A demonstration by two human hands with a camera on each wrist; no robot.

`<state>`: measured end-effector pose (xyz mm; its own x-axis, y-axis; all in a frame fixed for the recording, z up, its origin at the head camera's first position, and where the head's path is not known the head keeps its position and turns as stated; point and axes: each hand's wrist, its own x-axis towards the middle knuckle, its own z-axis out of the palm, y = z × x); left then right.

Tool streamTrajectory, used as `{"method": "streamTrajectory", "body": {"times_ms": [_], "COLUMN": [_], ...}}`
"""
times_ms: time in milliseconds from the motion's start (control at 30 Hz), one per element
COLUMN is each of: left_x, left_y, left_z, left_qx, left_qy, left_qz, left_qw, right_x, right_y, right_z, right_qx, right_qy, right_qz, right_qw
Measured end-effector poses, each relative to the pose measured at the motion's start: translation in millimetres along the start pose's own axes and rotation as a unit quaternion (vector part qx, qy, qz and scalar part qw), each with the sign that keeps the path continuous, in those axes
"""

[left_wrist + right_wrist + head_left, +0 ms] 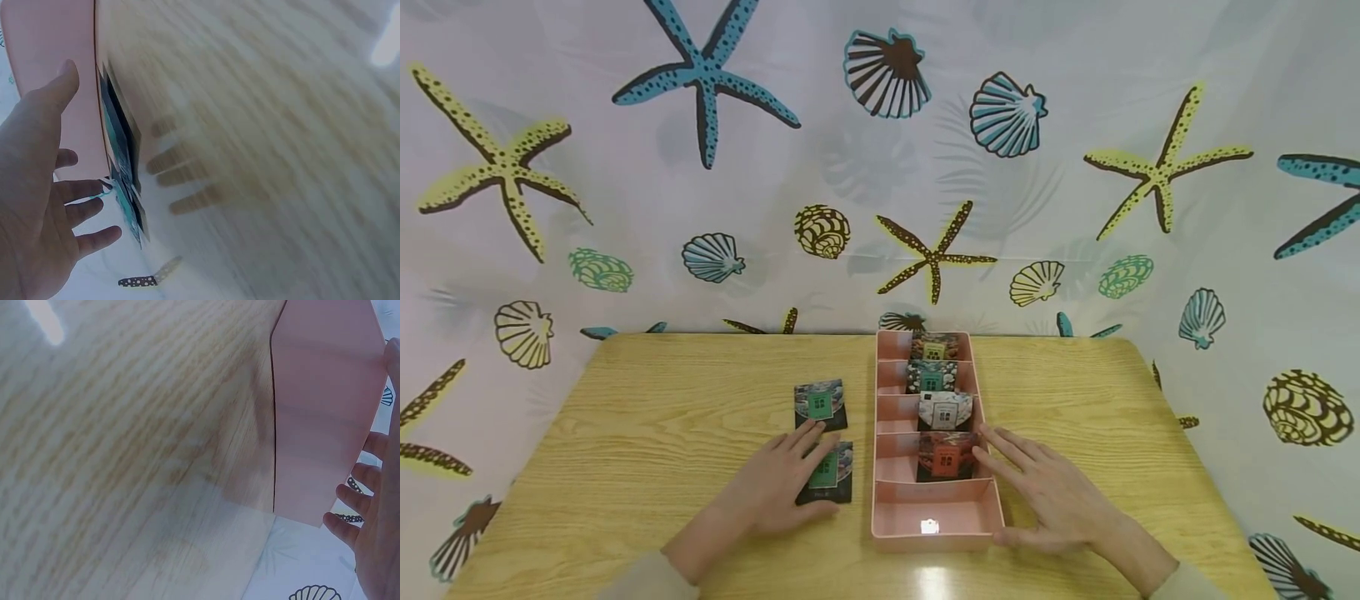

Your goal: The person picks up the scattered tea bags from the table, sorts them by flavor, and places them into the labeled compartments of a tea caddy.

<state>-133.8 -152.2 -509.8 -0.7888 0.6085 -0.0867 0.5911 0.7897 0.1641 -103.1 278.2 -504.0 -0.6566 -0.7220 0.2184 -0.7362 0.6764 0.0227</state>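
Note:
My left hand [782,479] hovers with fingers spread over the nearer of two dark packets with green labels, the near packet [832,477]. Just beyond its fingertips lies the far green-labelled packet [827,406]. In the left wrist view the packets [128,150] lie flat on the table below the fingers. A pink divided box [936,543] stands right of them. My right hand [1060,496] is at the box's right side, fingers loosely extended, fingertips at the rim. In the box, a red-labelled packet [945,458] stands nearest, with a white packet [946,412] behind it.
Farther back in the box stand a teal-labelled packet [932,379] and a yellow-labelled packet [934,350]. The front compartment [902,508] shows only its bare floor. A curtain [760,183] with starfish and shells hangs behind the wooden table [662,417].

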Motion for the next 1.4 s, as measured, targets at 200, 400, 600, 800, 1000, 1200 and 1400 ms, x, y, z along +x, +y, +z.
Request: {"method": "streamTrajectory", "body": {"times_ms": [200,400,600,800,1000,1200,1400], "left_x": [3.3,4.6,3.9,3.9,4.0,5.2,5.1], "left_y": [-6.4,-9.5,-10.2,-10.7,-11.2,-11.5,-9.5], "left_z": [2.3,5.9,6.2,6.5,8.1,7.6,3.7], "left_qx": [0.009,0.037,0.056,0.064,0.087,0.12,0.127], "left_qy": [-0.003,0.001,-0.009,-0.005,0.01,0.03,0.028], "left_qz": [0.004,0.011,0.011,0.013,0.021,0.021,0.011], "left_qw": [0.9999,0.9992,0.9984,0.9978,0.9959,0.9921,0.9914], "right_x": [0,1,1,0,1,1,1], "right_y": [0,0,0,-1,-1,-1,-1], "right_z": [-0.6,-0.7,-1.4,-1.8,-3.1,-5.2,-5.2], "right_qx": [-0.003,-0.002,0.003,0.0,0.003,0.005,0.001], "right_qy": [0.003,0.007,0.002,0.0,-0.006,-0.007,-0.008], "right_qz": [-0.002,-0.005,-0.001,0.001,0.004,0.005,0.004], "right_qw": [1.0,1.0,1.0,1.0,1.0,1.0,1.0]}}
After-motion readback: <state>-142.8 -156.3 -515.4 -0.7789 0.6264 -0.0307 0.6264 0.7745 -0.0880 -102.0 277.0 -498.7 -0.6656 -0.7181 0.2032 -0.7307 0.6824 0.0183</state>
